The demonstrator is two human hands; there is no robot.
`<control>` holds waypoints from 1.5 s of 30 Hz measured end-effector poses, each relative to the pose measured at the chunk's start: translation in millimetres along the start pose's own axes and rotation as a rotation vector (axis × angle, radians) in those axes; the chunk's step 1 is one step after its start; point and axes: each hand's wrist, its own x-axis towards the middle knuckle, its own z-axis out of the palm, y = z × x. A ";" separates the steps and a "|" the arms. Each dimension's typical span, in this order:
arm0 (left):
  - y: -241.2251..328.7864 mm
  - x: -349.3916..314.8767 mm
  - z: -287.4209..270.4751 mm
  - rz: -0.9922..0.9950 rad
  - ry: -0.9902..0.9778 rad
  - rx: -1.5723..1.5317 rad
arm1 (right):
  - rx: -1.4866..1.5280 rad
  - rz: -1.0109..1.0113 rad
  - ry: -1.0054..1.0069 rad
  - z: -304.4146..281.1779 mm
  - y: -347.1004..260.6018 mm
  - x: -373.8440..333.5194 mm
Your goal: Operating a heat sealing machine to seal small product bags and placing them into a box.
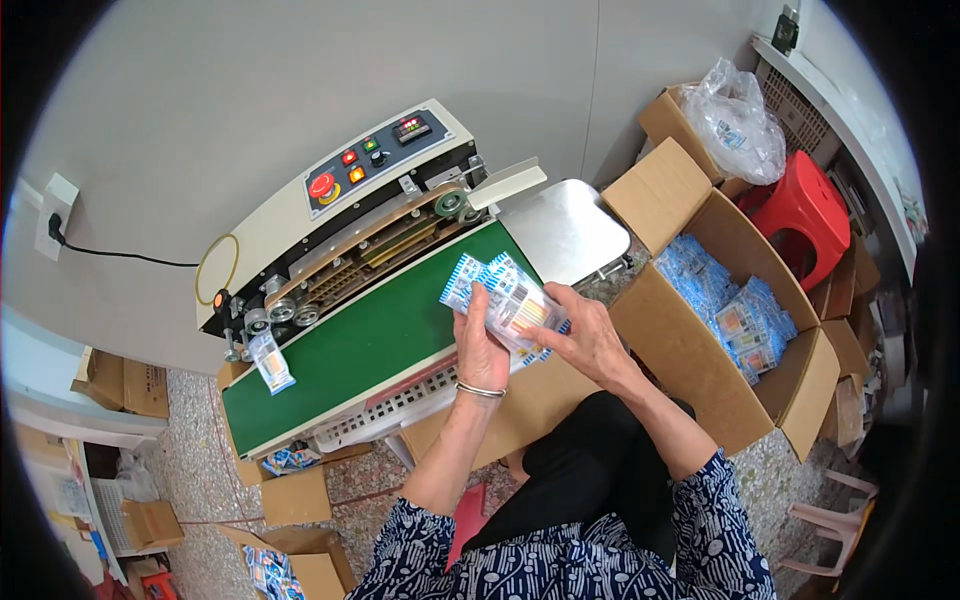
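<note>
Over the green conveyor belt (390,345) I hold a few overlapping blue-and-white plastic packets (520,298). My left hand (482,345) is closed on their lower left side, its thumb pointing up across them. A bangle circles that wrist. My right hand (592,345) pinches their right edge, with the thumb over the front. The belt belongs to a sealing machine (260,240) with lit buttons on its panel. Another small packet (269,362) sits by the rollers at the belt's left end.
At right an open cardboard box (690,380) holds many blue packets (740,310). A metal plate (565,232) juts from the belt's right end. A red stool (805,220) and a clear plastic bag (735,125) stand behind the box. More packet boxes (295,495) are on the floor at left.
</note>
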 end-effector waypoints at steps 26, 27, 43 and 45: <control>28.7 -34.9 -21.1 0.021 0.093 0.083 | 0.808 0.403 0.170 10.5 44.8 121.9; 29.6 -39.8 -22.7 0.013 0.099 0.087 | 0.818 0.391 0.167 13.8 42.7 127.5; 21.3 -46.7 -25.2 -0.059 0.106 0.109 | 0.397 0.177 -0.073 68.7 25.3 145.5; 20.8 -42.8 -22.1 -0.050 0.087 0.092 | 0.139 0.039 0.093 62.1 28.6 147.1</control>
